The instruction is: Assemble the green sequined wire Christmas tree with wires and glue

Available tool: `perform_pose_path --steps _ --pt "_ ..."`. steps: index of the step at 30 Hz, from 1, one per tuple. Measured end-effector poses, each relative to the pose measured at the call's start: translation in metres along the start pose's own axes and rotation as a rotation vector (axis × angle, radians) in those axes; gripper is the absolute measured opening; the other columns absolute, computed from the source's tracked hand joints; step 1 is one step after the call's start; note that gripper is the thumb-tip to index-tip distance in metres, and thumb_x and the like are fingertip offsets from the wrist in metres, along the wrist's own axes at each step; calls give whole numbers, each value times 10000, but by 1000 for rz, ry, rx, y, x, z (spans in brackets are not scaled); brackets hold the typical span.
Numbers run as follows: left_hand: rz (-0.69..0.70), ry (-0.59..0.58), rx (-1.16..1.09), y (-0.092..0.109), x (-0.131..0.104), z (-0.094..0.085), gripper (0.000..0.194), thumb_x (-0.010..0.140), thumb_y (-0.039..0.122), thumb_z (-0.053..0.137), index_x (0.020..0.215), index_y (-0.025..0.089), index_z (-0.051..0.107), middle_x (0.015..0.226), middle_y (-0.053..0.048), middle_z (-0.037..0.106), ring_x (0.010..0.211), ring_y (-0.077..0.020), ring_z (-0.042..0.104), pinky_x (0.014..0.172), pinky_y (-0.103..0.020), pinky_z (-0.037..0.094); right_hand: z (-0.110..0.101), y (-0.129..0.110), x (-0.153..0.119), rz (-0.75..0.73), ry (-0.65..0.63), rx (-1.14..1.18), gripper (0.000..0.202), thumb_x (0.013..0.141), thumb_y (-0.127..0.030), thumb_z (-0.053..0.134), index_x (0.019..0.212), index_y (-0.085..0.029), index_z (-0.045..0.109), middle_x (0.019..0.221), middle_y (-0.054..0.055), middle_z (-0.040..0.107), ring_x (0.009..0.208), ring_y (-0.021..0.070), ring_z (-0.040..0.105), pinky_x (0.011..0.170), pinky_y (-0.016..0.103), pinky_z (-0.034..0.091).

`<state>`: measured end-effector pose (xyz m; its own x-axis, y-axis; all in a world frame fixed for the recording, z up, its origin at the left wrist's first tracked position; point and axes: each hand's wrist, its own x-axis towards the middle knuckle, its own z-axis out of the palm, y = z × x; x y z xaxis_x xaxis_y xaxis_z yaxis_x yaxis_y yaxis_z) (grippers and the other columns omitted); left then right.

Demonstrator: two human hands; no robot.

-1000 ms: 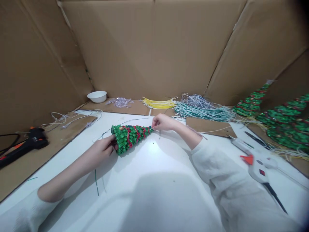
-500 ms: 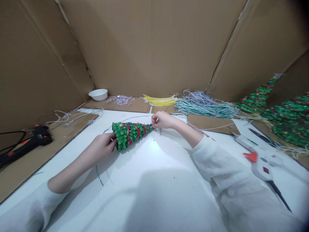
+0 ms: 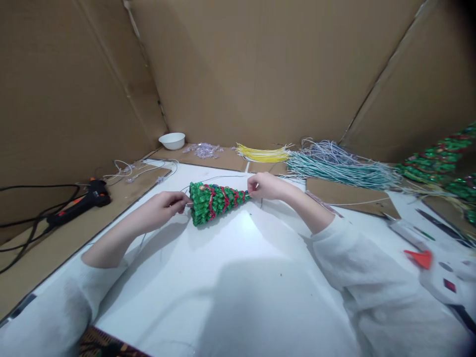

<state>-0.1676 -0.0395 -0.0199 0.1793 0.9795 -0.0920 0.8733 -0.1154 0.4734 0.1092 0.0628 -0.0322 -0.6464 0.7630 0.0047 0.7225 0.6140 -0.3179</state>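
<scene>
Right fingers [image 3: 254, 186] grip the tree [image 3: 215, 202] tip; left fingers [image 3: 182, 200], eased off its base, pinch a strand [image 3: 189, 204].

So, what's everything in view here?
Decorated tree: one, green and red, centre
Other trees: two, green, far right
Bowl: one, white, back left
Small pieces: many, pale lilac, beside bowl
Strand bundles: three; yellow, green, grey; back
Loose strands: several, white, left
Glue guns: two; black, left; white, right
Slim tool: one, dark, right
Table: one, white, beneath
Cardboard walls: three, brown, around
Left hand: one, white-sleeved, tree's base
Right hand: one, white-sleeved, tree's tip
</scene>
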Motion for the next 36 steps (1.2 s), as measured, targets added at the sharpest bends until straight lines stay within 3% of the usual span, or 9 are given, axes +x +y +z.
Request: perform_pose_path --steps 6,12,22,29,36 --pt "-6 -9 -7 -8 2 3 339 848 457 356 792 185 551 728 -35 605 699 -194 567 659 -279 448 0 -7 -1 27 -1 -22 103 683 -93 554 684 -170 621 752 19 663 659 119 566 575 189 363" --pt "57 90 -28 -2 3 12 288 803 425 414 782 195 587 755 -34 650 751 -223 586 676 -283 449 -1 -13 -4 30 -2 -42 114 697 -77 540 696 -169 610 760 31 660 673 130 568 582 196 356" --pt "-44 107 45 11 0 26 209 776 266 346 672 202 515 513 3 576 566 -199 561 585 -264 407 2 -14 -4 40 6 -73 153 704 -52 521 720 -167 620 757 38 668 673 132 577 607 197 361" --pt "-25 229 85 8 2 42 208 744 222 344 742 191 551 756 -49 678 712 -222 612 649 -269 420 1 -19 -4 51 0 -82 157 716 -54 517 739 -165 627 776 40 676 682 129 581 612 191 362" --pt "-74 328 128 10 4 48 192 728 211 332 706 188 521 791 -95 672 746 -245 610 645 -288 415 1 -20 -5 49 2 -93 157 713 -54 517 737 -165 625 777 37 677 686 128 576 610 189 354"
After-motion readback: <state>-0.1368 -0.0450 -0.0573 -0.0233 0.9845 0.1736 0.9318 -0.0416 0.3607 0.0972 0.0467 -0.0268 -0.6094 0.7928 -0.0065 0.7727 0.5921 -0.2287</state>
